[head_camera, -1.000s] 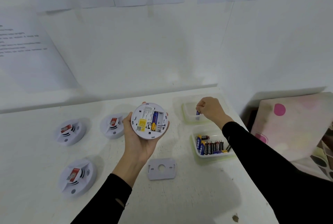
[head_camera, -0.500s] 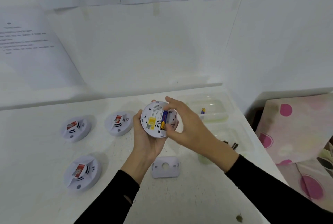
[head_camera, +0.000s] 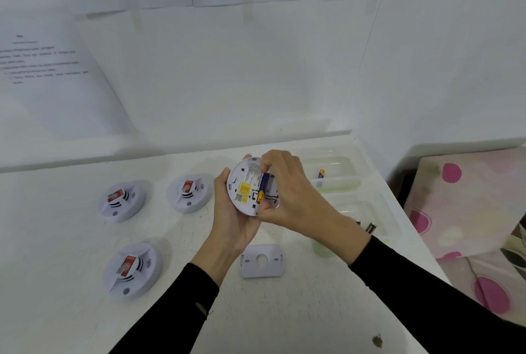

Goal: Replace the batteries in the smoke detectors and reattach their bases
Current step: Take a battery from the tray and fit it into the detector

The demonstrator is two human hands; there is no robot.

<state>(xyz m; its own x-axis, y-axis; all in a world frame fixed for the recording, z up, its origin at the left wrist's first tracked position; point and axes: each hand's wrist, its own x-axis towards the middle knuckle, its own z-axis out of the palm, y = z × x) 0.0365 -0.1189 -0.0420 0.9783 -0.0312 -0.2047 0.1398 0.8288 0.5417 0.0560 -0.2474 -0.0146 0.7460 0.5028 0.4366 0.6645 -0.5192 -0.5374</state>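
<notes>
- The left hand [head_camera: 233, 220] cradles an open smoke detector [head_camera: 252, 187] back-up above the table [head_camera: 299, 305], its fingers curled round the rim.
- The right hand [head_camera: 287, 197] pinches narrowly on a blue-and-yellow battery [head_camera: 263, 186] that lies in the detector's bay, thumb at the lower end, index finger at the upper.
- Risk, as I judge it: the smooth cylinder could slip from the pinch and roll off, or the tilted detector could shift in the palm if it is pried hard.
- Just below the fingers lies the flat, matte plastic base plate [head_camera: 262, 261] with a round hole.
- Left of the fingers sit three domed white detectors [head_camera: 128, 271].
- Right of them, clear glossy trays [head_camera: 336, 183] hold a loose battery [head_camera: 321, 174].
</notes>
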